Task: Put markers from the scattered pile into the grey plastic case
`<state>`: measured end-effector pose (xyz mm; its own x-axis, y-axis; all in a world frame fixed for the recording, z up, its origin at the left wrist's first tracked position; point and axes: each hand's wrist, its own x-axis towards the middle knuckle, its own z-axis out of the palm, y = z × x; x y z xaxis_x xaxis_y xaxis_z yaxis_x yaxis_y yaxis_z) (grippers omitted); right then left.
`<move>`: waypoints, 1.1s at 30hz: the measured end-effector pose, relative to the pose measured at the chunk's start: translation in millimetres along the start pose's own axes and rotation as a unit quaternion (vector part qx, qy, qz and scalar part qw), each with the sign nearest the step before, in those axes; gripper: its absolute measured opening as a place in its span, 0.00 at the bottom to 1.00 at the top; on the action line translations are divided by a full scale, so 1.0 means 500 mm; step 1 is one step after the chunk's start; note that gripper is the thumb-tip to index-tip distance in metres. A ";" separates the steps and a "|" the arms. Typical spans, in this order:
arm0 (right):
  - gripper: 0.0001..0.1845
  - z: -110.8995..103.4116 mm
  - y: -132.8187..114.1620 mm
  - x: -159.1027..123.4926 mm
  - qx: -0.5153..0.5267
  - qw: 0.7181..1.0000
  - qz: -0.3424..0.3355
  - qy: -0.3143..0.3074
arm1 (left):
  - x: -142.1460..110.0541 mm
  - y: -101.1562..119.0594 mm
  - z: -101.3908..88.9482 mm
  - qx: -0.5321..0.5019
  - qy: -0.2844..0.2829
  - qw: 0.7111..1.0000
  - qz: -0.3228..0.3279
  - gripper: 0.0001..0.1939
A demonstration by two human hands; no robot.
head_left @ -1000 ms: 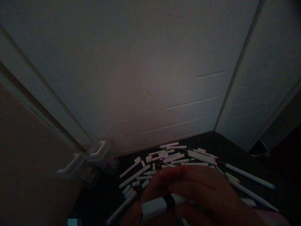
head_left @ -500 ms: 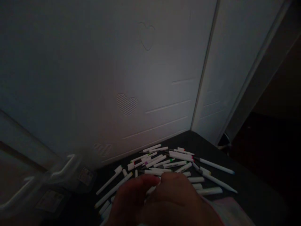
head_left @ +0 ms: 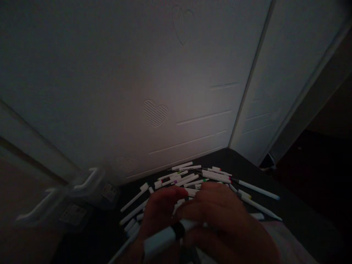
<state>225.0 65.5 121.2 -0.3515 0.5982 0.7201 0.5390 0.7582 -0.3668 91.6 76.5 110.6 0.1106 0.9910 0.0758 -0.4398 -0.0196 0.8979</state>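
White barrel, black band, and here is the held marker (head_left: 160, 241), tilted in front of the loose spread of slim white markers (head_left: 216, 176). The right hand (head_left: 222, 223) grasps its upper end, fingers curled round; the left hand (head_left: 159, 216) bends about the lower end (dim light, so whether it grips, I can't tell). Both hands cover the near middle of the spread, and a pale sleeve (head_left: 288, 240) lies to their right. Behind the spread, the white panel with engraved hearts (head_left: 110, 91) meets the dark tabletop (head_left: 233, 158), closing off the far edge. Left of the spread stand two clear plastic containers with white handles (head_left: 95, 190), near the outermost markers. Right of the spread, the tabletop's edge slants away from the panel corner, leaving a wider dark strip beyond the blue-tipped marker (head_left: 260, 189).
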 end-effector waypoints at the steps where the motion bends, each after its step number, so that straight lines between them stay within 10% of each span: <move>1: 0.06 -0.005 0.002 -0.001 -0.010 1.000 0.008 -0.002 | 0.004 -0.002 -0.003 0.006 0.012 1.000 0.008 0.15; 13: 0.05 0.001 0.016 -0.007 -0.061 0.997 0.047 0.009 | -0.005 0.017 -0.042 0.169 0.101 0.957 0.212 0.08; 21: 0.11 0.004 0.029 -0.003 -0.054 0.997 0.037 -0.034 | 0.006 0.024 -0.055 0.226 0.135 0.952 0.153 0.07; 33: 0.11 -0.016 0.048 -0.016 -0.202 0.971 -0.008 0.129 | 0.010 0.040 -0.079 0.300 0.257 0.910 0.125 0.11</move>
<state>247.2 76.9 111.5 -0.1873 0.4637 0.8660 0.8097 0.5720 -0.1312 48.2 86.5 111.7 -0.4259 0.8736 0.2354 0.1880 -0.1691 0.9675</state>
